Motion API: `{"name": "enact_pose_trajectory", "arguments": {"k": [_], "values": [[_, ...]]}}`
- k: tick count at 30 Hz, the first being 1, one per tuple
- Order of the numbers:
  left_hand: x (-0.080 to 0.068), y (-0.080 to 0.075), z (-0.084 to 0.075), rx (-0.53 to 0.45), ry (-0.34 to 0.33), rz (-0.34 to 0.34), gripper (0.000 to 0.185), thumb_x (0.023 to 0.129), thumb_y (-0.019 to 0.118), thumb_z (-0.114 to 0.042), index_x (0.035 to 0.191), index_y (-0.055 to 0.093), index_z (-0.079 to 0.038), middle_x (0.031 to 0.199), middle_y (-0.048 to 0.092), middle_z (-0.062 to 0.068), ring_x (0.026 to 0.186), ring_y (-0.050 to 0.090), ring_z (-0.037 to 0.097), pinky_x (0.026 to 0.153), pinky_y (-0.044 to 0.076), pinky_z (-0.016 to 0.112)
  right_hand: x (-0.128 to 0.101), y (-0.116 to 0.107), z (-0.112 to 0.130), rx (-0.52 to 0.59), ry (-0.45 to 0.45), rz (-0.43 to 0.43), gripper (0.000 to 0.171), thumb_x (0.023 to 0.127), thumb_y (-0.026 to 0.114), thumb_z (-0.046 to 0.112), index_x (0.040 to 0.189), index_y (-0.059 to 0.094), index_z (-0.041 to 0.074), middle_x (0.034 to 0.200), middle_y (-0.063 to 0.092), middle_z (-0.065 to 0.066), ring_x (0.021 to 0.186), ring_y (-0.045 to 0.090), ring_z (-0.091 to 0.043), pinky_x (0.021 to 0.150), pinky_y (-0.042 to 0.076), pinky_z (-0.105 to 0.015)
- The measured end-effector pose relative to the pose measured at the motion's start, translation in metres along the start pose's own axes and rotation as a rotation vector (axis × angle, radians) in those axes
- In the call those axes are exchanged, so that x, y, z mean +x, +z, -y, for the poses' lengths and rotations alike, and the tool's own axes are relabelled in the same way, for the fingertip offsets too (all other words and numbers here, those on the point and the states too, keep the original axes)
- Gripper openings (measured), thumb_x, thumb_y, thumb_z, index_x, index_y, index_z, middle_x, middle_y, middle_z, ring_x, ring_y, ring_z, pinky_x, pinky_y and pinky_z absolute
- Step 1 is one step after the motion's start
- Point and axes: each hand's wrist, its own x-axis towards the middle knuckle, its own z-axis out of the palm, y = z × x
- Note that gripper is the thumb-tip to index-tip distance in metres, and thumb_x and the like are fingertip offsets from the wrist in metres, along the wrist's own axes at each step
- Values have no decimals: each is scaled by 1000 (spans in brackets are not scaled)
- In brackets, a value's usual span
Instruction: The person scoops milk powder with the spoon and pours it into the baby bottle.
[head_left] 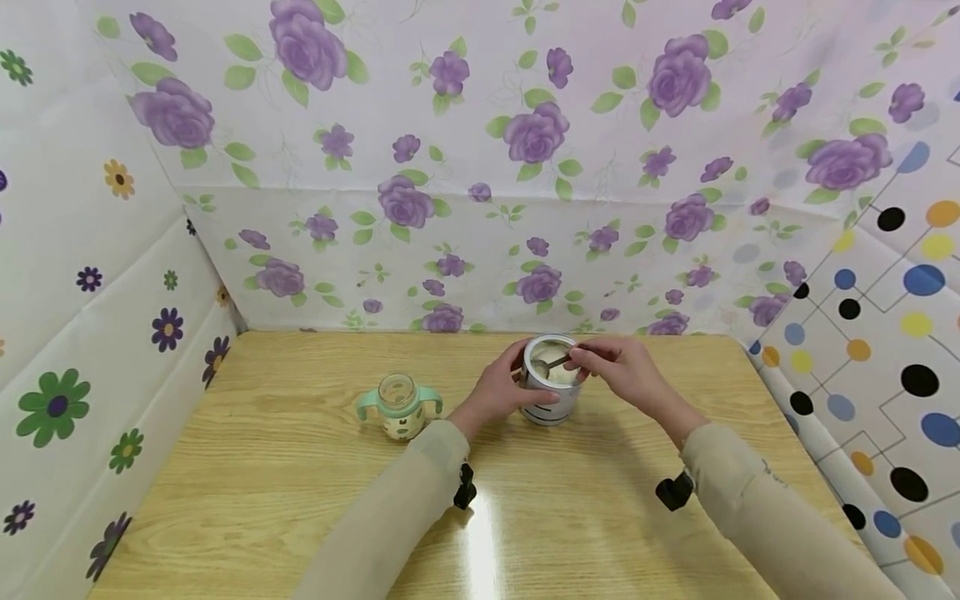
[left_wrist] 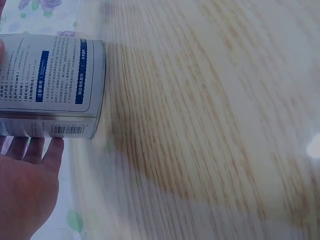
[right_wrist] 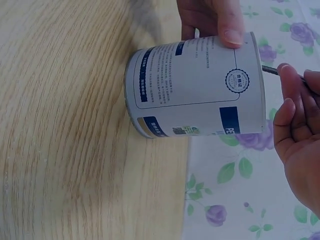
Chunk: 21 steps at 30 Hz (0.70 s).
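We counted one tin (head_left: 551, 392), one spoon (head_left: 557, 362), one handled bottle (head_left: 398, 406) and two hands on one table (head_left: 300, 467).

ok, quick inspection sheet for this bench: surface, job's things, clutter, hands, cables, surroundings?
Surface: wooden table, glare patch near the front edge.
Job's things: open tin upright, pale powder inside; spoon dipped into it.
Clutter: lidless baby bottle with green handles, left of the tin, apart from it.
Hands: left hand grips the tin's side; right hand pinches the spoon handle.
Cables: nothing seen.
Surroundings: floral sheets behind and left, dotted sheet right.
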Motion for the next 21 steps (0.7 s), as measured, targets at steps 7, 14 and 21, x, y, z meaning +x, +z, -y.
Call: {"name": "enact_pose_trajectory", "arguments": {"k": [7,14,21], "values": [[0,0,-3,-2,-4,2,94,86,94,-23,164,41,-30,155,54,-5,146,51,21,119,45,47,2,-7,-11,163,88,-35,41,111,62,30,127,73,-6,105,80,-14,87,73,-19,82,57,-28],[0,0,-3,2,-1,2,95,85,95,-22,164,42,-30,156,54,-5,147,50,21,120,44,45,-4,-16,-34,525,177,-151,34,112,61,26,123,73,-5,96,80,3,81,70,-9,78,59,-22],[1,-1,0,-10,11,4,94,85,95,-21,163,43,-31,155,54,-5,145,51,21,119,44,47,-12,-17,-44,813,275,-156,24,112,60,21,116,77,4,95,81,2,79,70,-8,79,59,-21]]}}
